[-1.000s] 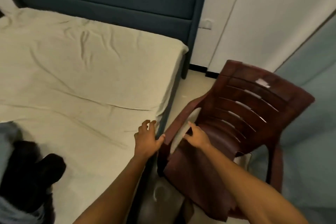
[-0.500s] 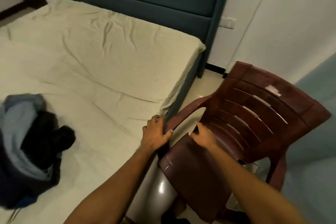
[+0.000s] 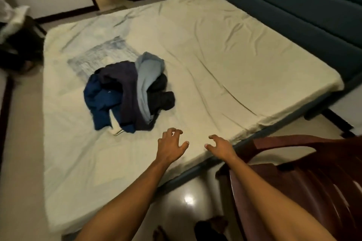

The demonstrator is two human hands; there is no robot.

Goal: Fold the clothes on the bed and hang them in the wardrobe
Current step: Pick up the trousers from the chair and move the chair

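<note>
no readable text, labels or signs

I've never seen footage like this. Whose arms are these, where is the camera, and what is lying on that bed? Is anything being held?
There is no machine here: a person wears a wide-angle camera on the head, looking forward and down, so you see their own arms. The left hand and the right hand reach out over the bed, fingers loosely spread, holding nothing. On the pale sheet lies a pile of clothes, crumpled, in dark blue, purple, light blue and black. A brown plastic chair stands beside the bed on the right.
</note>
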